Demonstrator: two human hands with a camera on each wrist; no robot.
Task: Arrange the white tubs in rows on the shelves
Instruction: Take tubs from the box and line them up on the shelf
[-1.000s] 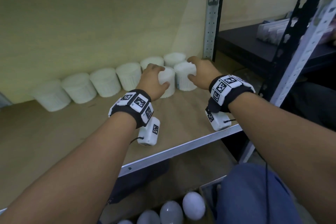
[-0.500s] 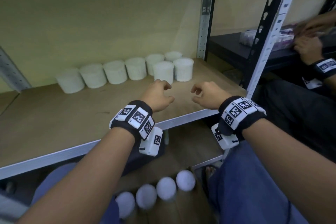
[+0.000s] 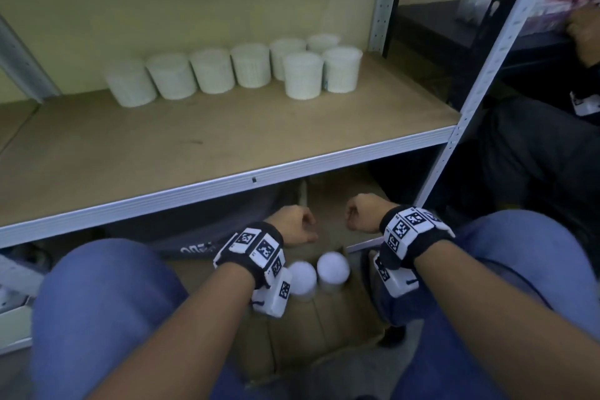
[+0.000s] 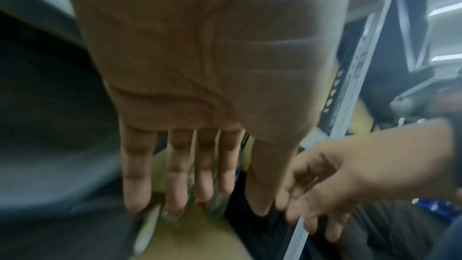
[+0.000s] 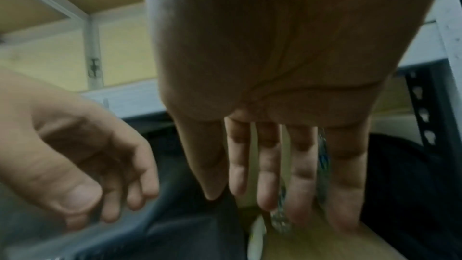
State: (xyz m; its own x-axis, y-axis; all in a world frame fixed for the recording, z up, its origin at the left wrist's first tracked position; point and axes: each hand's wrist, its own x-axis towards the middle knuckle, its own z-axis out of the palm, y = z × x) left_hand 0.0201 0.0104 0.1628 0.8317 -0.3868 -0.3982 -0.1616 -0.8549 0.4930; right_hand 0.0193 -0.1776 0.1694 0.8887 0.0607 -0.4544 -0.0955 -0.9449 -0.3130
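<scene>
Several white tubs [image 3: 211, 70] stand in a row along the back of the wooden shelf [image 3: 194, 153]. Two more tubs [image 3: 303, 79] [image 3: 341, 68] stand side by side in front of that row's right end. Below the shelf edge, two white tubs [image 3: 302, 278] [image 3: 332, 268] sit in a cardboard box [image 3: 311, 334] between my knees. My left hand [image 3: 293, 227] and right hand [image 3: 363, 216] hover just above and beyond them, close together, both empty. The wrist views show the left fingers [image 4: 175, 175] and right fingers [image 5: 267, 175] relaxed and holding nothing.
A white perforated upright [image 3: 480, 75] bounds the shelf's right front corner. Another person's hand [image 3: 584, 29] works at the dark shelf to the right. A dark bag [image 3: 194, 230] lies under the shelf. My knees in blue jeans [image 3: 107, 302] flank the box.
Both hands let go of the two front tubs on the shelf, pulled back and dropped below the shelf edge over the box. The head view has tilted downward.
</scene>
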